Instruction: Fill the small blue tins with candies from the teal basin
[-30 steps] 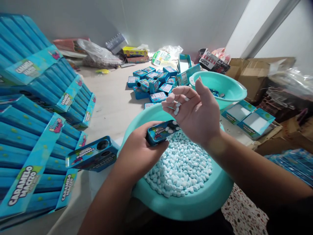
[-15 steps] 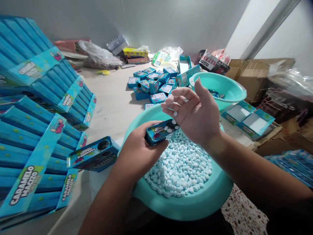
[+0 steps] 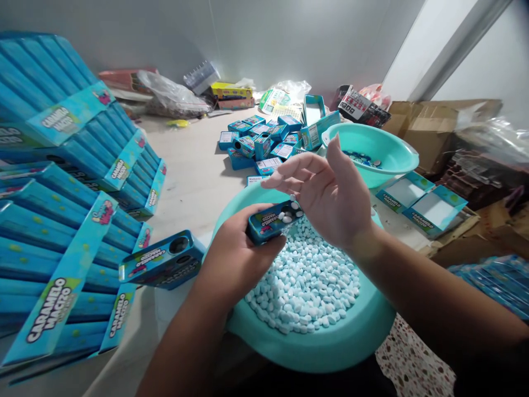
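Observation:
My left hand (image 3: 243,248) is wrapped round a small blue candy tin (image 3: 270,221), tilted over a turquoise basin (image 3: 309,355). Several pale candies lie on the tin's open end. Close beside that end is my right hand (image 3: 330,198), palm turned up and fingers stretched out. One candy sits between its palm edge and the tin. Many pale blue and white candies (image 3: 306,286) fill the middle of the basin. Left of my wrist, another blue tin (image 3: 163,260) rests with a round dark opening on top.
Display boxes of blue packs (image 3: 58,264) are stacked at the left. Several blue tins (image 3: 264,143) lie scattered behind the basin. A second turquoise basin (image 3: 397,151) holds small discs. Two blue trays (image 3: 433,208) and brown cartons (image 3: 425,124) stand at the right.
The candies that lay on my right fingers and palm are gone from there. My right hand has tipped slightly, its fingers reaching further left. The tin stays in my left hand.

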Action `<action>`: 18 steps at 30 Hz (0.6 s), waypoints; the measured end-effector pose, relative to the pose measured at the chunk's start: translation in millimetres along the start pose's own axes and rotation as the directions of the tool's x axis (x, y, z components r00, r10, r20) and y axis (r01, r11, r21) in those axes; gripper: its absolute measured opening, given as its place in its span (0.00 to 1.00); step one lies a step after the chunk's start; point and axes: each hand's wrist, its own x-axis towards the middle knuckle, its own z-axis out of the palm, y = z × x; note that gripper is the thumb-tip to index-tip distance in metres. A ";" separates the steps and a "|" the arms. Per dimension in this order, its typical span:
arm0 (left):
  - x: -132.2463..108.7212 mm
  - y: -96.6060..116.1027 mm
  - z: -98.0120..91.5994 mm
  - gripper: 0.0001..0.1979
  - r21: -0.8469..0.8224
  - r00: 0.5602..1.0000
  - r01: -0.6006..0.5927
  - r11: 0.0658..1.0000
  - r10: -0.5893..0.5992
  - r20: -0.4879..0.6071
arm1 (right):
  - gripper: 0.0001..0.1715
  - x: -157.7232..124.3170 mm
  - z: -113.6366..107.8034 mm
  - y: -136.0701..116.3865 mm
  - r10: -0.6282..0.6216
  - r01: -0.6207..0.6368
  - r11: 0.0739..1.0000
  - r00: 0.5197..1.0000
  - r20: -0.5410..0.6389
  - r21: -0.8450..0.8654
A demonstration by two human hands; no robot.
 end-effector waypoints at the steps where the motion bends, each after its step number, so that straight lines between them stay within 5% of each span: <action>1: 0.0 1.2 -0.2 0.23 -0.001 1.000 0.006 1.000 -0.006 0.002 | 0.41 -0.4 -0.2 0.2 -0.011 0.012 0.999 1.000 0.009 -0.042; 6: -1.2 2.8 -1.1 0.23 -0.029 1.000 -0.011 1.000 0.010 -0.005 | 0.41 -2.8 1.7 0.6 -0.034 0.039 0.981 0.999 0.032 -0.190; 18: -0.5 -3.8 2.6 0.24 -0.081 0.998 -0.029 0.996 0.025 -0.055 | 0.45 -13.7 1.8 -7.4 -0.162 0.152 0.968 0.986 -0.037 -0.200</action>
